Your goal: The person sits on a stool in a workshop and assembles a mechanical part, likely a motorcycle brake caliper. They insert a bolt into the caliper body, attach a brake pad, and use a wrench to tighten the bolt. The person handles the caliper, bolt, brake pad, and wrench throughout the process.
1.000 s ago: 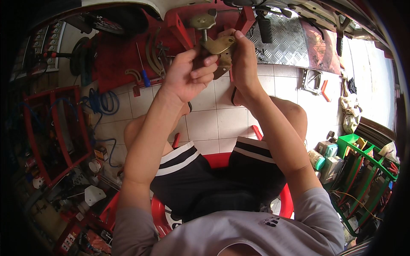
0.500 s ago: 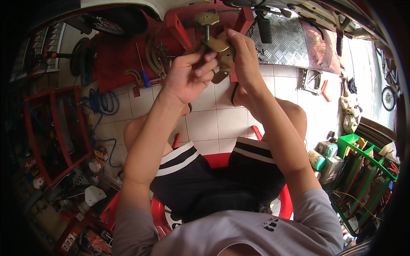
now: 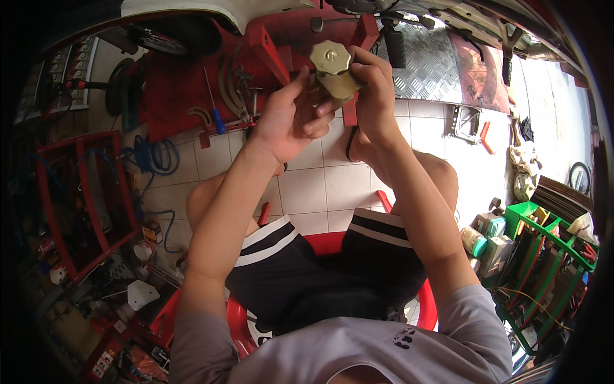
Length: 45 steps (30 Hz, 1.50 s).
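Observation:
Up in front of me is a brass-coloured metal bracket (image 3: pixel 339 87) with a large scalloped knob (image 3: pixel 330 58) at its top. The knob's face is turned toward me and hides the threaded rod under it. My right hand (image 3: pixel 376 96) grips the bracket's right edge, its index finger bent by the knob. On the other side my left hand (image 3: pixel 288 121) has curled fingers against the bracket's lower left, with the thumb raised beside it. The bracket's lower part is mostly hidden behind my fingers.
Beyond my hands a red metal stand (image 3: pixel 268 51) rises from a red mat. A blue-handled screwdriver (image 3: pixel 217 118) and metal parts lie left of it. A checker plate (image 3: pixel 422 64) is far right. A red rack (image 3: pixel 83 198) stands left, a green tool rack (image 3: pixel 543 256) right.
The bracket has tilted so the knob, seen from the side before, now faces me. It sits slightly lower and further right. Both hands have shifted right with it.

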{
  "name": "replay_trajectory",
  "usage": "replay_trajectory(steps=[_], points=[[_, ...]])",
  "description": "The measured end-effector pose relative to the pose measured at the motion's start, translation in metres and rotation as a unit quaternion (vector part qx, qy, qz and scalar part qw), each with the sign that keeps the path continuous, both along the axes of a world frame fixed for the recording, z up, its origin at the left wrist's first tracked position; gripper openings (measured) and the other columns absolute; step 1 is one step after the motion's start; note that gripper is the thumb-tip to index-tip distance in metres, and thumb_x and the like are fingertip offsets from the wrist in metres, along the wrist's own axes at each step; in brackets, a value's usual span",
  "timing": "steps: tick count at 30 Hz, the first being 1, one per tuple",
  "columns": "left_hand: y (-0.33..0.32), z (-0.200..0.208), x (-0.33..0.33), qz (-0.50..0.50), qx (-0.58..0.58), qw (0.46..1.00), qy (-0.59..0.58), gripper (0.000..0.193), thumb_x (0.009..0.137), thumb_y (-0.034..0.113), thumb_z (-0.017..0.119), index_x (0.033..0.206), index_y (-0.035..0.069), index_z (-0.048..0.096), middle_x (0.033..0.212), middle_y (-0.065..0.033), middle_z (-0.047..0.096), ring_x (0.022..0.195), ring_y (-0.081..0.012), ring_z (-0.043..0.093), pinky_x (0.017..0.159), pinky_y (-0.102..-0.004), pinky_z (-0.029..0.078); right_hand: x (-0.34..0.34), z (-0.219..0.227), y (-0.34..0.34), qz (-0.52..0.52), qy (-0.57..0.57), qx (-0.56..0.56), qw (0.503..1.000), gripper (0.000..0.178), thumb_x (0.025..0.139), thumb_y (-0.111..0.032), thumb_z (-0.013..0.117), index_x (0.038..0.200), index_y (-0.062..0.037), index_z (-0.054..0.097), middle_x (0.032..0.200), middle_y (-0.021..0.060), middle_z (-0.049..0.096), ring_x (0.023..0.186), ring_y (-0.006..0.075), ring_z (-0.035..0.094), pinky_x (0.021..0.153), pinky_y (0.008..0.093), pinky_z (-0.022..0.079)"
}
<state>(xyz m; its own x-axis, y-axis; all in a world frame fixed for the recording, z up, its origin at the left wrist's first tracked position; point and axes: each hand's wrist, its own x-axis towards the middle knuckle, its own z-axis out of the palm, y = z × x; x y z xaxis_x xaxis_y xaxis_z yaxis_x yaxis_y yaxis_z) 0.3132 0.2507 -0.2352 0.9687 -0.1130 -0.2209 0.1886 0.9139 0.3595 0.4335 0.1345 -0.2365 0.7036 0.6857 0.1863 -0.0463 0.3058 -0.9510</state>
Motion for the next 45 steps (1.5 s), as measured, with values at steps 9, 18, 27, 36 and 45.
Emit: replay_trajectory(steps=[9, 18, 27, 36, 45], points=[[-0.002, 0.005, 0.0, 0.047, 0.029, 0.998, 0.033, 0.037, 0.091, 0.014, 0.048, 0.128, 0.014, 0.049, 0.085, -0.0015, 0.051, 0.06, -0.0112, 0.042, 0.051, -0.0225, 0.033, 0.001, -0.001, -0.003, 0.019, -0.016, -0.014, 1.0, 0.026, 0.082, -0.019, 0.045, 0.073, 0.0023, 0.057, 0.07, 0.0039, 0.059, 0.066, 0.0085, 0.051, 0.06, 0.0237, 0.039], [-0.004, 0.0, -0.002, 0.026, 0.03, 0.998, -0.039, 0.044, 0.091, 0.012, 0.052, 0.134, 0.018, 0.045, 0.09, -0.0024, 0.05, 0.062, -0.0116, 0.044, 0.052, -0.022, 0.032, 0.002, 0.003, -0.004, 0.008, -0.029, 0.002, 1.0, 0.025, 0.083, -0.018, 0.045, 0.072, 0.002, 0.056, 0.068, 0.0039, 0.058, 0.064, 0.0084, 0.05, 0.06, 0.0237, 0.039], [-0.003, -0.01, 0.002, -0.054, -0.056, 0.992, -0.103, 0.025, 0.098, 0.026, 0.045, 0.117, 0.012, 0.053, 0.078, -0.002, 0.048, 0.056, -0.0114, 0.041, 0.049, -0.0221, 0.03, 0.002, 0.002, -0.002, -0.002, -0.006, 0.016, 1.0, 0.026, 0.084, -0.018, 0.046, 0.072, 0.0022, 0.057, 0.068, 0.0038, 0.058, 0.064, 0.0084, 0.05, 0.06, 0.023, 0.038], [-0.008, 0.004, 0.002, 0.05, 0.032, 0.998, 0.026, 0.027, 0.096, 0.027, 0.046, 0.117, 0.011, 0.053, 0.08, -0.0014, 0.049, 0.056, -0.0103, 0.041, 0.05, -0.0236, 0.03, 0.002, 0.003, -0.005, -0.002, 0.026, 0.012, 1.0, 0.026, 0.084, -0.018, 0.046, 0.072, 0.0019, 0.056, 0.069, 0.0041, 0.059, 0.064, 0.0091, 0.05, 0.06, 0.0237, 0.039], [-0.008, 0.0, -0.001, 0.031, 0.036, 0.999, -0.02, 0.029, 0.092, 0.015, 0.048, 0.121, 0.013, 0.051, 0.084, -0.0021, 0.049, 0.057, -0.0111, 0.041, 0.051, -0.0239, 0.03, 0.004, -0.003, -0.004, -0.002, -0.009, 0.013, 1.0, 0.025, 0.085, -0.018, 0.046, 0.072, 0.0014, 0.055, 0.069, 0.0036, 0.058, 0.066, 0.0078, 0.049, 0.06, 0.0226, 0.038]])
